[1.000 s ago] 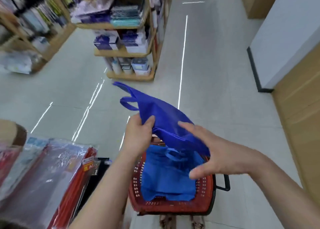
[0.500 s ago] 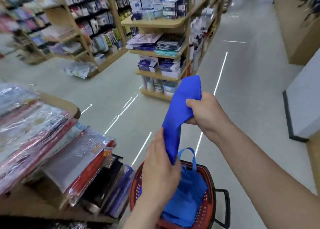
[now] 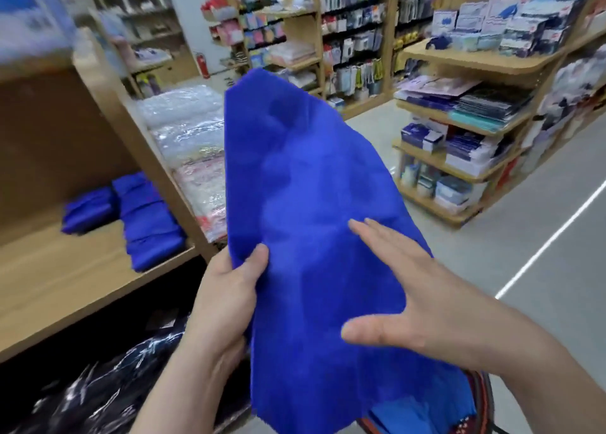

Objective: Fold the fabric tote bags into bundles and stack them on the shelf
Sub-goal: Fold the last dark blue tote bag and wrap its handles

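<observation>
A blue fabric tote bag (image 3: pixel 305 187) hangs spread out in front of me, filling the middle of the view. My left hand (image 3: pixel 229 289) pinches its left edge, thumb on the front and fingers behind the cloth. My right hand (image 3: pixel 403 289) lies flat against the front of the bag with fingers straight and spread. Folded blue bundles (image 3: pixel 144 217) sit stacked on the wooden shelf (image 3: pixel 62 279) at the left. Below the bag, a strip of the red basket (image 3: pixel 475 397) shows, with more blue fabric (image 3: pixel 410 414) in it.
Plastic-wrapped packs (image 3: pixel 193 145) fill the shelf bay to the right of the bundles. Dark wrapped goods (image 3: pixel 108 387) lie on the lower shelf. A stocked wooden display rack (image 3: pixel 472 132) stands at the right, across a grey floor aisle (image 3: pixel 551 263).
The view has swung up and left toward the shelf. The bag, held as a narrow strip before, is now spread wide. My right hand let go of its top and lies flat on its front.
</observation>
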{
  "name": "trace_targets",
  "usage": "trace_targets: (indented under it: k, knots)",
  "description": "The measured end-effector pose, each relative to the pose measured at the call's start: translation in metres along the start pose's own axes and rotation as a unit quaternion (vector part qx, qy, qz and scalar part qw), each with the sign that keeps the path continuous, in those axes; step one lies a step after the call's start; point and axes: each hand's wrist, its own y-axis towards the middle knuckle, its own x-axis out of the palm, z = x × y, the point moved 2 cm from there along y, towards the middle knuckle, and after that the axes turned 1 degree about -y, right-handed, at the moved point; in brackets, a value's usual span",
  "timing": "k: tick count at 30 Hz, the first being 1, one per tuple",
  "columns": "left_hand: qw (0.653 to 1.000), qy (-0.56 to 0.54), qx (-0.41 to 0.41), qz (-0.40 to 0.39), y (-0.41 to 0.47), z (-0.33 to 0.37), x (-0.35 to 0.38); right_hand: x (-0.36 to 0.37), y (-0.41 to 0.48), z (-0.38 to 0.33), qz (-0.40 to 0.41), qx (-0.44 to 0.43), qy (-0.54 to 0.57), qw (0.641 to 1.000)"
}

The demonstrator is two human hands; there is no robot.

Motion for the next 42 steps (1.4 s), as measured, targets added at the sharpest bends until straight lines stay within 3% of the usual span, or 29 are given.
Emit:
trace_targets:
  k: [2,5,7,9,11,13,14,16,19,22,26,28,29,30,32,33,35,37,38,40,42]
  knots:
    - [0.998,-0.038,0.045,0.032,-0.020,0.014,-0.022,0.029,0.004,-0.047,-0.040,-0.037,-0.072,0.996]
    - [0.987,-0.100,0.076,0.105,-0.043,0.026,-0.061,0.080,0.019,-0.107,0.061,-0.128,-0.152,0.978]
    - [0.979,-0.145,0.100,0.107,-0.059,0.036,-0.091,0.109,0.026,-0.138,0.158,-0.178,-0.127,0.963]
    - [0.978,-0.161,0.116,0.065,-0.074,0.041,-0.126,0.135,0.031,-0.163,0.233,-0.239,-0.032,0.942]
    - [0.981,-0.117,0.153,0.023,-0.092,0.043,-0.173,0.159,0.033,-0.190,0.258,-0.282,0.014,0.924]
    - [0.970,-0.037,0.236,0.040,-0.117,0.052,-0.230,0.175,0.028,-0.217,0.271,-0.311,-0.004,0.911]
    - [0.956,0.013,0.285,0.072,-0.132,0.059,-0.258,0.182,0.027,-0.229,0.262,-0.310,0.028,0.913]
    - [0.923,0.127,0.340,0.124,-0.165,0.070,-0.302,0.194,0.029,-0.259,0.212,-0.298,0.196,0.910]
    - [0.928,0.243,0.250,0.129,-0.195,0.065,-0.329,0.215,0.050,-0.310,0.185,-0.257,0.427,0.847]
    - [0.937,0.264,0.143,0.179,-0.190,0.058,-0.351,0.248,0.079,-0.364,0.179,-0.191,0.460,0.849]
    - [0.886,0.269,0.209,0.315,-0.170,0.096,-0.416,0.280,0.105,-0.427,0.063,-0.186,0.476,0.857]
    - [0.821,0.343,0.278,0.363,-0.169,0.125,-0.450,0.280,0.114,-0.443,0.075,-0.217,0.402,0.886]
    - [0.779,0.379,0.314,0.388,-0.169,0.142,-0.468,0.273,0.118,-0.444,0.159,-0.248,0.306,0.905]
    - [0.743,0.404,0.344,0.408,-0.169,0.159,-0.486,0.264,0.122,-0.443,0.267,-0.283,0.203,0.898]
    - [0.717,0.411,0.378,0.417,-0.166,0.192,-0.518,0.249,0.138,-0.440,0.415,-0.303,0.061,0.856]
    - [0.726,0.395,0.391,0.404,-0.162,0.208,-0.533,0.243,0.154,-0.440,0.427,-0.285,0.030,0.858]
    - [0.743,0.365,0.419,0.373,-0.152,0.233,-0.553,0.234,0.204,-0.437,0.362,-0.240,0.026,0.900]
    - [0.758,0.327,0.430,0.366,-0.141,0.250,-0.572,0.234,0.253,-0.436,0.219,-0.237,0.147,0.935]
    - [0.771,0.300,0.425,0.367,-0.134,0.254,-0.584,0.240,0.273,-0.436,0.129,-0.235,0.244,0.932]
    - [0.799,0.252,0.411,0.359,-0.116,0.259,-0.608,0.260,0.299,-0.439,-0.046,-0.218,0.410,0.884]
    - [0.821,0.222,0.392,0.349,-0.098,0.260,-0.626,0.276,0.320,-0.447,-0.134,-0.211,0.482,0.840]
